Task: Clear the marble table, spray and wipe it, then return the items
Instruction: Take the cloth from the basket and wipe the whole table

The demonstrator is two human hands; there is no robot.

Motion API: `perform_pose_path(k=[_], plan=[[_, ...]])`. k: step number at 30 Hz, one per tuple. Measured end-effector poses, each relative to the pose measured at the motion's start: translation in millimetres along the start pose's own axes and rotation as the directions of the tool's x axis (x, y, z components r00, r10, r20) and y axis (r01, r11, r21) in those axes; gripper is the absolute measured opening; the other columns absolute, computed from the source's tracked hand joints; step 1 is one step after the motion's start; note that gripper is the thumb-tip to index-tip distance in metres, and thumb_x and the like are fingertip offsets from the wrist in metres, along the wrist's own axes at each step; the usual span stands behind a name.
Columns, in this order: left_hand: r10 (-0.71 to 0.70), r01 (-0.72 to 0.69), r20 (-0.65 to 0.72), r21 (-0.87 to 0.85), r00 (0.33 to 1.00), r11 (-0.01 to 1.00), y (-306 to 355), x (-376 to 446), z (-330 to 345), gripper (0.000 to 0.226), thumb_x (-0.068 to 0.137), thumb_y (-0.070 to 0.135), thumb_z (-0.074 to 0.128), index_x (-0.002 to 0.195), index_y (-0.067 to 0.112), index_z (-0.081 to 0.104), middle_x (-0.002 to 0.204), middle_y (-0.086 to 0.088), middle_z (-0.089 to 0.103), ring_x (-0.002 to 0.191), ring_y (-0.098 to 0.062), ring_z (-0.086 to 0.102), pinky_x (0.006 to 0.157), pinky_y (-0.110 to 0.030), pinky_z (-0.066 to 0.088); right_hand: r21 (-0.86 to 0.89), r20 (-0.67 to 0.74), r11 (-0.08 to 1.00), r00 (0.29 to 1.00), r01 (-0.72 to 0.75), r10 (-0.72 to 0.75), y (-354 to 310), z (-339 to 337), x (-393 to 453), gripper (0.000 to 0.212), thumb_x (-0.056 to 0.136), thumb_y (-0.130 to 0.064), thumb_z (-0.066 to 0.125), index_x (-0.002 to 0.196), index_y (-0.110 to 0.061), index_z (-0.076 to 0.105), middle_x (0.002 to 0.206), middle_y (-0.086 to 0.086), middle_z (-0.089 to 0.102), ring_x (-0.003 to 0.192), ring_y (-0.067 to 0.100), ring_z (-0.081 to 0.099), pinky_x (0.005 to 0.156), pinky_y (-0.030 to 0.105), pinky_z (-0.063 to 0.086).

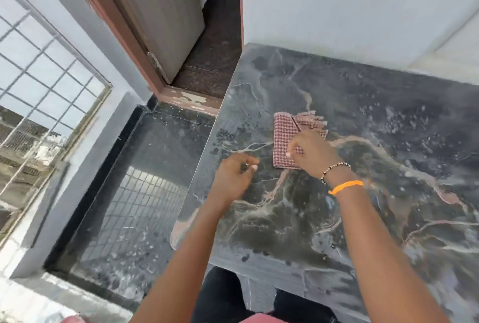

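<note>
Right hand: well, the right hand [309, 151] lies on the near part of the checked cloth [285, 138], fingers bent down onto the fabric; whether they pinch it or only press it I cannot tell.
Left hand: the left hand [234, 176] hovers just beside the cloth's near left corner, fingers loosely curled, nothing in it.
Wrist: a bead bracelet [334, 171] and an orange band [344, 186] sit on the right wrist.
Cloth: reddish and white check, folded flat, lying on the marble table [388, 120] towards its left edge, a second fold showing at the far side.
Table: dark, veined marble with pale mottling that may be spray or wet streaks; blur keeps me from saying which. Only the cloth rests on the part I can see.
Progress: clearing looks done; wiping seems to be in hand or just finishing. Returning the items appears to be left, since none are in sight.
Containers: no spray bottle, tray or bin shows anywhere.
Surroundings: an open doorway [207, 37] beyond the table's left corner, a barred window [39, 76] further left.
</note>
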State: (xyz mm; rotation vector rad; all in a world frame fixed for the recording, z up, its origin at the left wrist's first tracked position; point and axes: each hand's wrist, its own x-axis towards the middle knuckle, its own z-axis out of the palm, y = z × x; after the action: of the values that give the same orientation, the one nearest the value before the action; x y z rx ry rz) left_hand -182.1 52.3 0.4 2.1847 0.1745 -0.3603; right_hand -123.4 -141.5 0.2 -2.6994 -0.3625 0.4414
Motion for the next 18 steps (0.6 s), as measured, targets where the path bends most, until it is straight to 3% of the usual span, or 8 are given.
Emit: perform_pose_path(k=[3, 5, 8, 11, 13, 16, 18], plan=[[0.082, -0.080, -0.015, 0.094, 0.997, 0.992, -14.7, 18.8, -9.9, 0.023, 0.084, 0.008, 0.061, 0.106, 0.012, 0.067, 0.109, -0.006, 0.062, 0.103, -0.021, 0.056, 0.095, -0.026, 0.041, -0.007, -0.235, 0.995, 0.967, -0.103, 0.099, -16.9, 21.1, 18.7, 0.034, 0.086, -0.009, 0.053, 0.120, -0.006, 0.057, 0.130, 0.014, 0.051, 0.127, 0.030, 0.042, 0.110, 0.039, 0.028], [0.111, -0.105, -0.027, 0.154, 0.993, 0.982, -26.3, 31.0, -20.1, 0.032, 0.082, 0.005, 0.060, 0.114, 0.011, 0.062, 0.118, -0.009, 0.058, 0.113, -0.026, 0.050, 0.103, -0.034, 0.036, -0.054, -0.243, 0.972, 0.948, -0.227, 0.208, -22.8, 33.7, 31.7, 0.048, 0.091, -0.015, 0.046, 0.138, -0.007, 0.038, 0.148, 0.011, 0.034, 0.141, 0.028, 0.022, 0.117, 0.044, 0.010], [0.127, -0.122, -0.005, 0.247, 0.992, 0.961, -43.0, 41.6, -35.3, 0.046, 0.084, 0.007, 0.059, 0.129, 0.009, 0.050, 0.136, -0.011, 0.043, 0.131, -0.029, 0.035, 0.112, -0.037, 0.026, -0.165, -0.238, 0.905, 0.906, -0.392, 0.350, -17.9, 50.8, 36.7, 0.063, 0.093, -0.042, 0.017, 0.147, -0.011, 0.017, 0.158, 0.004, 0.013, 0.146, 0.029, -0.001, 0.113, 0.050, -0.013], [0.100, -0.106, 0.036, 0.231, 0.994, 0.967, -58.2, 47.6, -46.6, 0.054, 0.089, 0.008, 0.054, 0.140, 0.010, 0.034, 0.149, -0.007, 0.027, 0.142, -0.026, 0.017, 0.116, -0.039, 0.020, -0.255, -0.257, 0.860, 0.889, -0.441, 0.380, -12.2, 62.2, 34.6, 0.076, 0.085, -0.050, 0.000, 0.148, -0.010, 0.013, 0.158, 0.005, 0.009, 0.146, 0.031, -0.003, 0.107, 0.053, -0.018], [0.092, -0.098, 0.041, 0.151, 0.995, 0.984, -64.0, 48.6, -51.1, 0.057, 0.091, 0.005, 0.049, 0.143, 0.010, 0.028, 0.151, -0.004, 0.023, 0.141, -0.023, 0.020, 0.114, -0.028, 0.023, -0.248, -0.272, 0.861, 0.885, -0.444, 0.378, -10.3, 65.4, 35.2, 0.076, 0.085, -0.051, 0.000, 0.148, -0.009, 0.009, 0.158, 0.009, 0.006, 0.146, 0.031, -0.003, 0.110, 0.052, -0.016], [0.066, -0.066, 0.018, 0.041, 0.998, 0.997, -64.3, 46.7, -53.4, 0.057, 0.093, -0.002, 0.041, 0.146, 0.010, 0.023, 0.153, -0.004, 0.020, 0.139, -0.018, 0.026, 0.090, 0.005, 0.018, -0.191, -0.253, 0.882, 0.890, -0.431, 0.380, -13.8, 66.3, 40.5, 0.075, 0.084, -0.049, -0.002, 0.148, -0.013, 0.006, 0.158, 0.013, 0.005, 0.146, 0.032, -0.001, 0.118, 0.048, -0.004], [0.034, -0.035, -0.014, -0.012, 0.999, 0.999, -64.9, 46.5, -52.4, 0.058, 0.092, -0.008, 0.037, 0.146, 0.008, 0.021, 0.153, -0.006, 0.021, 0.139, -0.018, 0.026, 0.087, 0.009, 0.013, -0.172, -0.251, 0.888, 0.890, -0.427, 0.380, -28.2, 69.5, 49.1, 0.072, 0.084, -0.047, 0.000, 0.149, -0.016, 0.008, 0.157, 0.014, 0.007, 0.146, 0.034, 0.002, 0.118, 0.048, -0.001]])
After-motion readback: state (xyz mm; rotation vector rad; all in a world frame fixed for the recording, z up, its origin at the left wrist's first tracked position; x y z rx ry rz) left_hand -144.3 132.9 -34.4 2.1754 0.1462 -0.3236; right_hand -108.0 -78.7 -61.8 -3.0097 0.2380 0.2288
